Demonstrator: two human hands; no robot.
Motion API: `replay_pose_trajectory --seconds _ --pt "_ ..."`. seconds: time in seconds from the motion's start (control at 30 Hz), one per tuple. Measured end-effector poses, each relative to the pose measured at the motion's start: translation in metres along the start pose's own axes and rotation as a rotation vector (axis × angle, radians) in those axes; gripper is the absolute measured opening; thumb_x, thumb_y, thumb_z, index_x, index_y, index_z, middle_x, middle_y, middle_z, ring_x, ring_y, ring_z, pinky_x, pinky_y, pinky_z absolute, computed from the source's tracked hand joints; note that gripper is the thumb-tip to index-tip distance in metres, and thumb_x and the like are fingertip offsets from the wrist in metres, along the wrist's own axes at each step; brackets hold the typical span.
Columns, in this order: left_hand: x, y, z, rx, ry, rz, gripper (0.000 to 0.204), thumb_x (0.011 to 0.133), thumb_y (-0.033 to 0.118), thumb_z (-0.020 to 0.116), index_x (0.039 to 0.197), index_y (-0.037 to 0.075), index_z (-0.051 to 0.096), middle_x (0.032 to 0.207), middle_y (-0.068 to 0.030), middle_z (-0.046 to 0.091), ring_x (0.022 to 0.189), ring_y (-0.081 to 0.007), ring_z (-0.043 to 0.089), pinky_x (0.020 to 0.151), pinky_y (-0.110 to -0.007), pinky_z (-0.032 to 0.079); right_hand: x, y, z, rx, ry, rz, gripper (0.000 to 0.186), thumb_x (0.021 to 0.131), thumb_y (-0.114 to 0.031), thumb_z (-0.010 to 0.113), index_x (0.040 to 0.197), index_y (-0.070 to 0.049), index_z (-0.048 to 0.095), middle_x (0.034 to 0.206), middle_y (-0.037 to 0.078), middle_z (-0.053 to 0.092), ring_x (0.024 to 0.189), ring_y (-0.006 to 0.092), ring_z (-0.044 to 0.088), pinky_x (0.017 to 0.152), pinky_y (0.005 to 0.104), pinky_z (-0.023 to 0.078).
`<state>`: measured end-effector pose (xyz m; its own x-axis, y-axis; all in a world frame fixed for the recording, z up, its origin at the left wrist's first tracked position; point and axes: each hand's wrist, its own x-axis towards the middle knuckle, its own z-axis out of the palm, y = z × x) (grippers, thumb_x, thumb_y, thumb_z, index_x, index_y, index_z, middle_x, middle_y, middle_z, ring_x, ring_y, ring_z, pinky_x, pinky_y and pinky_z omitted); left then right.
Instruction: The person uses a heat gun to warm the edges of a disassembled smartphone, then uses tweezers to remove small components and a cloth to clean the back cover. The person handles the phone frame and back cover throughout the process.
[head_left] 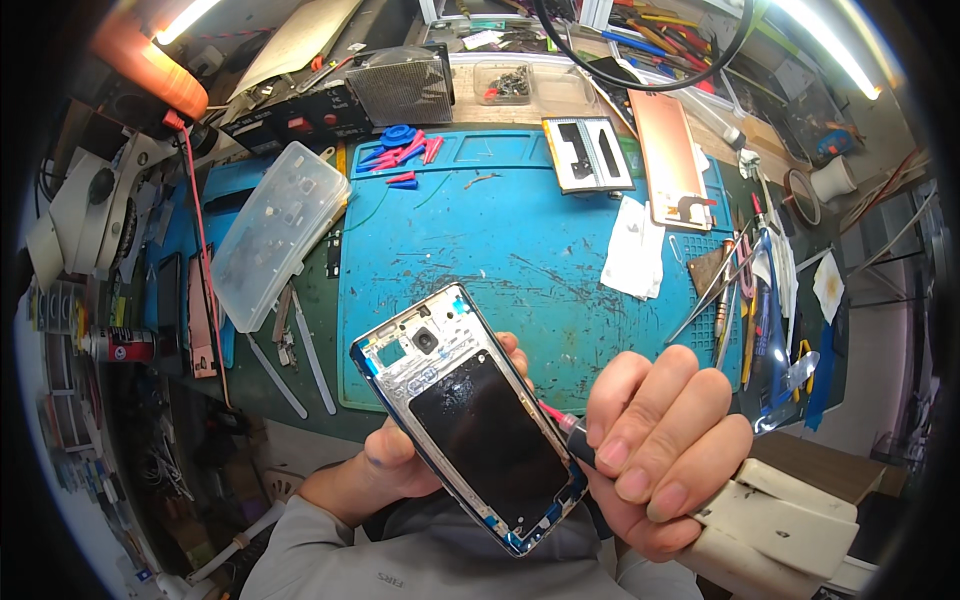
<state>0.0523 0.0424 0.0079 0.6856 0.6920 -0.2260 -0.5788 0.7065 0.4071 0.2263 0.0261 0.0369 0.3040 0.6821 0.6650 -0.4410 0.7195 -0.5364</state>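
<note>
My left hand [392, 458] grips a phone frame [395, 338] by its edges, tilted above the near edge of the work mat. The frame has a silver border, a round camera opening near its top, a large black panel in the middle and bits of blue film at the corners. In my right hand [665, 440], fingers closed round it, is a dark-barrelled syringe [580, 440] with a pink pointed tip. That tip is at the frame's right long edge; whether it touches cannot be made out. Most of the barrel is hidden by my fingers.
A scratched blue mat [450, 250] covers the bench. Pink and blue dispensing tips [405, 155] lie at its back. To the left rests a clear plastic case [283, 235]; a white tissue [633, 247], a copper-coloured panel [668, 150] and tweezers [715, 290] lie to the right.
</note>
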Motion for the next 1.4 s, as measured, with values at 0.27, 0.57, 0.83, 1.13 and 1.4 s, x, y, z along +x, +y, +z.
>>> replay_pose_trajectory --seconds 0.27,0.57,0.83,1.13,1.4 --pt "0.000 0.001 0.001 0.004 0.003 -0.017 0.121 0.056 0.047 0.095 0.147 0.002 0.029 0.135 -0.0112 0.044 0.130 -0.0263 0.048 0.112 -0.045 0.042 0.000 -0.005 0.002 -0.015 0.022 0.053 0.020 0.086 -0.018 0.079 0.088 -0.008 0.062 0.086 0.005 0.061 0.080 0.0183 0.057 0.068 0.0332 0.048" --pt "0.001 0.001 0.001 0.015 0.004 -0.009 0.122 0.055 0.048 0.096 0.146 0.002 0.029 0.135 -0.0108 0.044 0.129 -0.0257 0.049 0.111 -0.044 0.042 0.001 -0.011 0.001 -0.034 0.017 0.107 0.021 0.085 -0.017 0.080 0.086 -0.008 0.061 0.083 0.004 0.059 0.076 0.0177 0.056 0.067 0.0332 0.048" --pt "0.002 0.001 0.002 0.023 0.007 -0.007 0.124 0.055 0.050 0.096 0.146 0.002 0.029 0.135 -0.0107 0.043 0.129 -0.0253 0.048 0.111 -0.044 0.042 0.002 -0.015 0.002 -0.048 0.032 0.146 0.021 0.085 -0.017 0.080 0.085 -0.009 0.061 0.082 0.003 0.057 0.073 0.0171 0.055 0.066 0.0328 0.048" --pt "0.001 0.001 0.001 -0.005 0.009 -0.010 0.122 0.055 0.047 0.097 0.147 0.004 0.029 0.138 -0.0104 0.043 0.131 -0.0260 0.048 0.113 -0.045 0.041 0.001 -0.018 0.001 -0.078 0.038 0.172 0.022 0.083 -0.016 0.081 0.084 -0.009 0.060 0.079 0.002 0.057 0.069 0.0172 0.054 0.066 0.0338 0.048" --pt "0.002 0.002 0.002 -0.001 0.019 -0.003 0.121 0.055 0.044 0.096 0.147 0.004 0.029 0.138 -0.0107 0.045 0.131 -0.0263 0.048 0.113 -0.046 0.041 0.003 -0.020 -0.001 -0.077 0.014 0.189 0.022 0.083 -0.015 0.081 0.085 -0.009 0.060 0.079 0.002 0.057 0.069 0.0175 0.054 0.065 0.0336 0.048"
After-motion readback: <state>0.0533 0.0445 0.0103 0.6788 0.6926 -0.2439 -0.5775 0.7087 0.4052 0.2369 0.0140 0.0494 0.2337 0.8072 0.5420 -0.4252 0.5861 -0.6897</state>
